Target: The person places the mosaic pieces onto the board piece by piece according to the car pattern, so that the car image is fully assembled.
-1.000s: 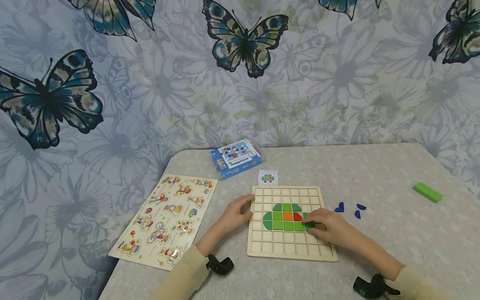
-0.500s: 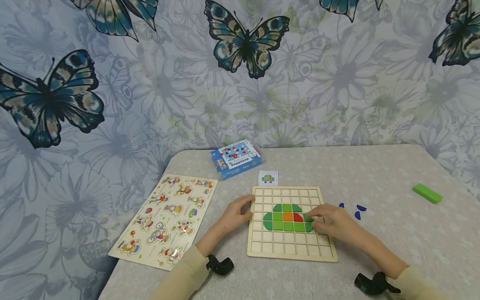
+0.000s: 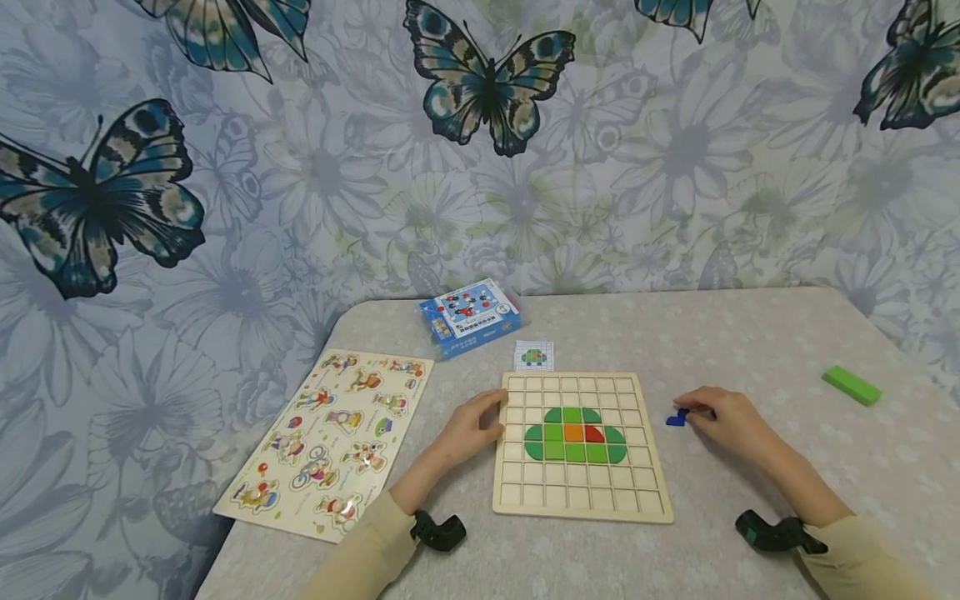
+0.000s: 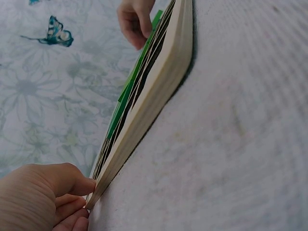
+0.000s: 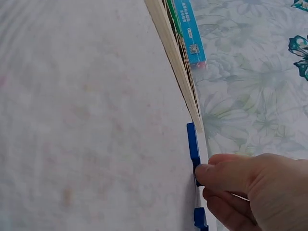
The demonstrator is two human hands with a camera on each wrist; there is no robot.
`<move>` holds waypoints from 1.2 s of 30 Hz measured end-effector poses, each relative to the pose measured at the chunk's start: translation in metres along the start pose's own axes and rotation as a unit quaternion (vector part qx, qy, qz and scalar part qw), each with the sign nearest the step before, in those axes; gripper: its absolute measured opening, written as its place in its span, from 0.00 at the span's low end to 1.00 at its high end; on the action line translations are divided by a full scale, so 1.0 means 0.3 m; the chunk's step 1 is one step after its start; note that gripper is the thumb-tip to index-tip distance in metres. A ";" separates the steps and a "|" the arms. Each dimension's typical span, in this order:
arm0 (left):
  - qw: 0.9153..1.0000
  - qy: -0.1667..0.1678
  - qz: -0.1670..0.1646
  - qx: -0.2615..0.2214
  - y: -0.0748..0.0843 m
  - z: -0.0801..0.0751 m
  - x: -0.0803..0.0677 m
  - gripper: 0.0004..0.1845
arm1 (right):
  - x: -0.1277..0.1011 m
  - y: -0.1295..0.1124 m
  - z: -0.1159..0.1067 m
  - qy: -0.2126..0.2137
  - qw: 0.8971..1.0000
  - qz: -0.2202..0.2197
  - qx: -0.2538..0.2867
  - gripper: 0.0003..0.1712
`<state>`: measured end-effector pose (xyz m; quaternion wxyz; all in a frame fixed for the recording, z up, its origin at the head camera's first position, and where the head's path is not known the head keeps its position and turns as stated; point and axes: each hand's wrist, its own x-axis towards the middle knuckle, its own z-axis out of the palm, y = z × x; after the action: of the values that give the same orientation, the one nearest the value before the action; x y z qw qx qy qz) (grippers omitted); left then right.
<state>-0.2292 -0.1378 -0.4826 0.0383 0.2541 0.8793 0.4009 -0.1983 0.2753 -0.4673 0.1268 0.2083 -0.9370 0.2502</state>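
My left hand (image 3: 471,427) holds the left edge of a wooden grid board (image 3: 525,493), its thumb and fingers around the edge in the left wrist view. Set into the board's squares are several green tiles (image 3: 553,446), an orange tile (image 3: 574,432) and a red tile (image 3: 593,434), forming a rounded shape. To the right of the board, my right hand (image 3: 723,423) pinches a small blue tile (image 5: 198,177) on the tabletop. Another blue tile (image 5: 192,139) lies against it, and one more (image 5: 199,218) is nearer in the right wrist view.
A small pattern card (image 3: 534,357) lies just behind the board, and a blue box (image 3: 472,318) stands at the back. On the left is a picture puzzle board (image 3: 345,417) with cartoon figures. A green block (image 3: 852,386) lies far right. Behind the table is a butterfly-patterned wall.
My right hand has left the green tile at the board's right side and moved right to the blue tiles, where it now pinches one. The left hand has stayed at the board's edge.
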 end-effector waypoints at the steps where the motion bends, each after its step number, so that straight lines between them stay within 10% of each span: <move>1: 1.000 0.000 -0.002 0.000 0.001 -0.001 0.000 0.29 | 0.000 -0.003 0.000 0.006 1.000 -0.001 -0.004 0.14; 19: 1.000 0.000 0.000 -0.004 -0.013 -0.003 -0.001 0.29 | 0.005 -0.033 0.025 0.008 1.000 -0.003 0.016 0.14; 30: 1.000 0.000 0.002 -0.007 -0.012 -0.004 -0.002 0.29 | 0.067 -0.263 0.047 -0.015 0.993 -0.065 0.102 0.19; 36: 1.000 -0.002 0.003 -0.014 -0.008 0.002 0.003 0.29 | 0.083 -0.197 0.024 0.009 0.999 -0.010 0.036 0.19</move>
<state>-0.2308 -0.1382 -0.4848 0.0426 0.2574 0.8727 0.4127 -0.1943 0.2170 -0.4402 0.1299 0.2198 -0.9242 0.2839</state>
